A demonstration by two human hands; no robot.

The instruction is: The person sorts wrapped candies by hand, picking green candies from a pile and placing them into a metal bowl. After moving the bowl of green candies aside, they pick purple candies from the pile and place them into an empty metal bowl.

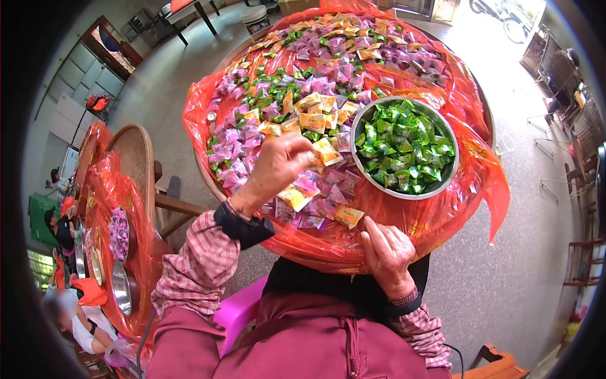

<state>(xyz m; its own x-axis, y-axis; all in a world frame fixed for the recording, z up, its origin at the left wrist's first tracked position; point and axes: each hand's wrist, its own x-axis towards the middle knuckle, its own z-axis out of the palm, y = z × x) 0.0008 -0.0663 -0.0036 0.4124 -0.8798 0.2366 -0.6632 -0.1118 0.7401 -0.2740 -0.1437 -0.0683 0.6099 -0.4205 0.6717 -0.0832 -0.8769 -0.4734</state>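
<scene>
My left hand [281, 165] is over the left part of a heap of small wrapped packets, its fingers curled and drawn together. Its fingertips are beside a yellow-and-orange packet [327, 152]; whether they grip anything is hidden. At the near rim of the round table my right hand [387, 251] has its fingers pressed together. Their tips meet the corner of another yellow packet [348, 216], and I cannot make out a firm hold. Pink-purple packets [235, 150] lie all around. A steel bowl [452, 165] full of green packets [404, 145] stands right of my left hand.
Red plastic sheeting [470, 208] covers the round table and hangs over its right edge. To the left, a second red-covered table [136, 278] bears metal bowls [122, 287]. People [66, 309] are beside it. A pink plastic chair [238, 312] is under me.
</scene>
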